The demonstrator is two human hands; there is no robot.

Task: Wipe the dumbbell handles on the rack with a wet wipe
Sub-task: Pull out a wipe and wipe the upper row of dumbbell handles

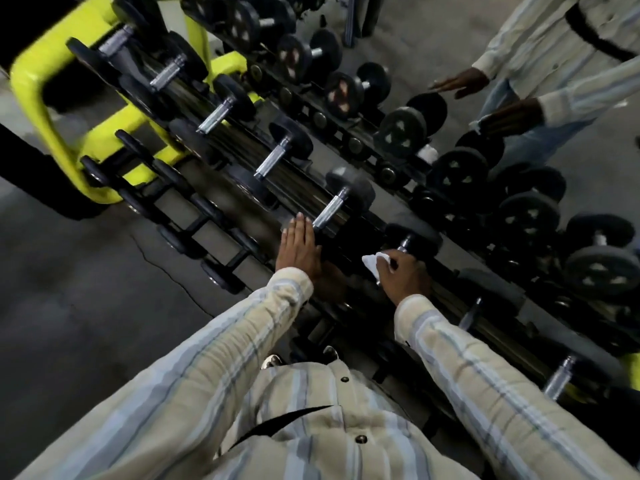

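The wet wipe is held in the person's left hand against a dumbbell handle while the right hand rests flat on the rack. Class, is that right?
Not quite: the hands are swapped. The head view shows the wet wipe in the right hand at the dumbbell handle, while the left hand rests flat on the rack.

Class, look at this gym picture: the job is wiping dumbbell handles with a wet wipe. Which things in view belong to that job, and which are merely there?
Part of the job:
- wet wipe, gripped by the right hand
- dumbbell handle under that hand
- left hand, flat on the rack
- next chrome handle

Merely there:
- yellow frame
- mirror reflection
- cracked floor
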